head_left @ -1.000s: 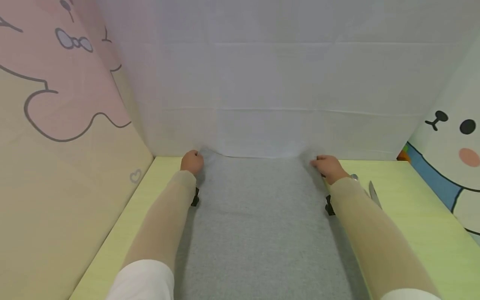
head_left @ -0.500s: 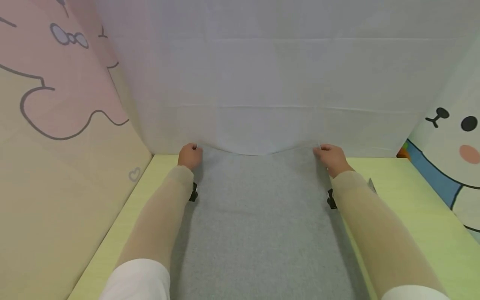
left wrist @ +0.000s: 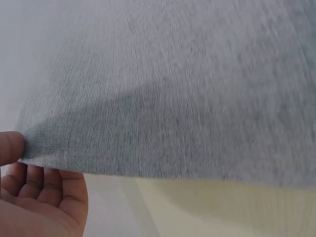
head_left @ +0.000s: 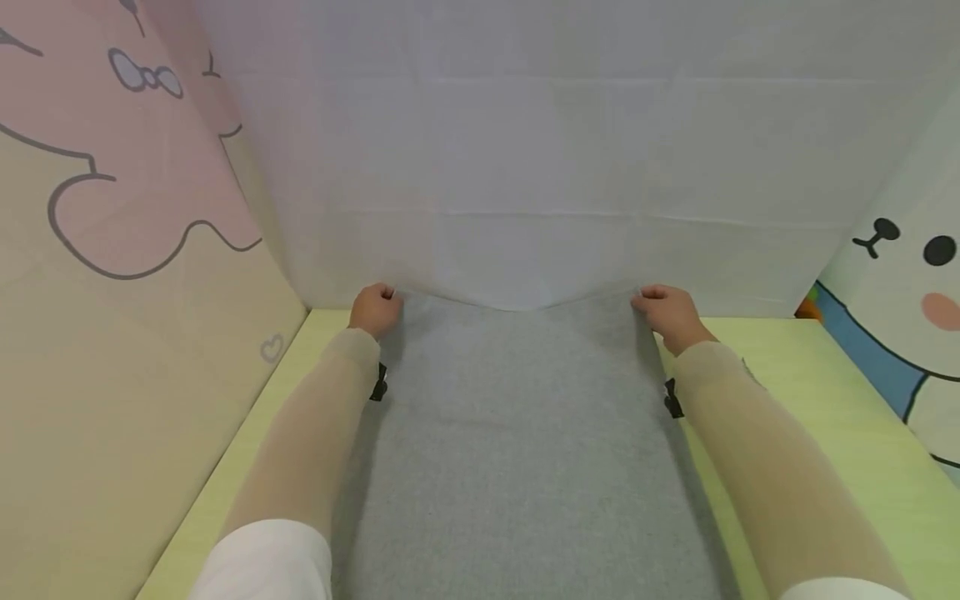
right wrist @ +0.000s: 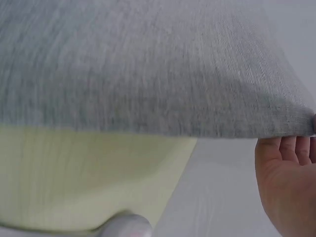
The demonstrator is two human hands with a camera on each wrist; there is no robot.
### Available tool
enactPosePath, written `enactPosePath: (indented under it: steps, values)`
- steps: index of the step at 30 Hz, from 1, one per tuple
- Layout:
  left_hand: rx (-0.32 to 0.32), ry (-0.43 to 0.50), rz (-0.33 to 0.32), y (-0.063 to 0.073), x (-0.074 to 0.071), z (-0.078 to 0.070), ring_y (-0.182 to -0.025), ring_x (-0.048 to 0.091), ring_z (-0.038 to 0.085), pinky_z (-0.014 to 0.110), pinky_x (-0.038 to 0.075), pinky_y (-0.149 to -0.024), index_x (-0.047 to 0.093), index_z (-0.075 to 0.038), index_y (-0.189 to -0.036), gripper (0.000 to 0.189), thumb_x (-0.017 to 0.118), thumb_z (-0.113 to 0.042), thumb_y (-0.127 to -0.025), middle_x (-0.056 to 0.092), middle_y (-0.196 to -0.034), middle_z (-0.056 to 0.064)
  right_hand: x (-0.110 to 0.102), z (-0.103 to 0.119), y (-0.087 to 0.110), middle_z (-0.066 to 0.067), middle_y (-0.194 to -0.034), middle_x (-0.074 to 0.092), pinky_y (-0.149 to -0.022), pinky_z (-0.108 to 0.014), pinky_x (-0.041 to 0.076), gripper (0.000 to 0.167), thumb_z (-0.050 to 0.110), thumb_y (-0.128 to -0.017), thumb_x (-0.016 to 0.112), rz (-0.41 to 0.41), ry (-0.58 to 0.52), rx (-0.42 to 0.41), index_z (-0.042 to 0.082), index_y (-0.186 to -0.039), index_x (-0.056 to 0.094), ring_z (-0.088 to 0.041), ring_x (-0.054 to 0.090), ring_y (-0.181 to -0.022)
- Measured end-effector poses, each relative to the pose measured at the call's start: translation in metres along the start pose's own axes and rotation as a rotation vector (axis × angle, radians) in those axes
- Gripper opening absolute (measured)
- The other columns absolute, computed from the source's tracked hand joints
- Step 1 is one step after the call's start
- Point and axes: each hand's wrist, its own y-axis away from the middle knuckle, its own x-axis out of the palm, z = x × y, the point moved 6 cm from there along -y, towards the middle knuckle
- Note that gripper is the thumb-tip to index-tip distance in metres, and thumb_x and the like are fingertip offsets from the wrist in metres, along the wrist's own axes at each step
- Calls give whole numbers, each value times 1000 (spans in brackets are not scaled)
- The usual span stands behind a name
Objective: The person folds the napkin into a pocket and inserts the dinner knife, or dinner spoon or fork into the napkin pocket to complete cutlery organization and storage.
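A long grey cloth [head_left: 517,433] stretches over the table between the two arms, its far edge sagging in the middle. In the head view my left hand [head_left: 377,310] pinches the cloth's far left corner, and my right hand [head_left: 671,317] pinches the far right corner. The left wrist view shows the left hand [left wrist: 47,202] with the thumb on top of the corner and the fingers beneath. Seen from the right wrist, the cloth [right wrist: 148,74] is raised over the table, and the right hand's [right wrist: 291,187] curled fingers lie under its corner.
The pale yellow-green table [head_left: 817,417] shows on both sides of the cloth. A white wall sheet [head_left: 525,150] stands along the back edge. A metal blade tip [head_left: 752,372] peeks past the right sleeve. A rounded silver object [right wrist: 126,226] lies on the table below.
Both hands have lifted the far corners slightly and moved a little apart, so the cloth's far edge now dips in the middle. The right forearm covers more of the metal pieces.
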Motion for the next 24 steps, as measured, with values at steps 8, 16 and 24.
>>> enactPosePath:
  steps: [8, 16, 24]
  values:
    - [28, -33, -19, 2, -18, -9, -101, 58, 32, 46, 50, -85, 66, 3, -117, 30, 52, -19, -103, 64, -118, 20, -15, 13, -5, -31, -151, 43, -111, -57, 38, 52, 20, -107, 52, -33, 148, -85, -10, -148, 43, -45, 43, -137]
    - [35, -14, -24, 3, -30, -17, -112, 58, 35, 49, 50, -93, 64, 5, -127, 34, 54, -15, -101, 62, -129, 22, -30, 26, -5, -29, -146, 45, -105, -54, 42, 49, 20, -107, 52, -46, 151, -94, -9, -144, 46, -42, 47, -129]
    - [-7, 123, -81, -8, -37, -13, -108, 57, 32, 44, 49, -89, 65, 3, -123, 29, 57, -14, -101, 62, -127, 20, -41, 27, -6, -24, -150, 40, -107, -49, 42, 49, 17, -107, 53, -70, 10, -68, -6, -149, 42, -34, 50, -123]
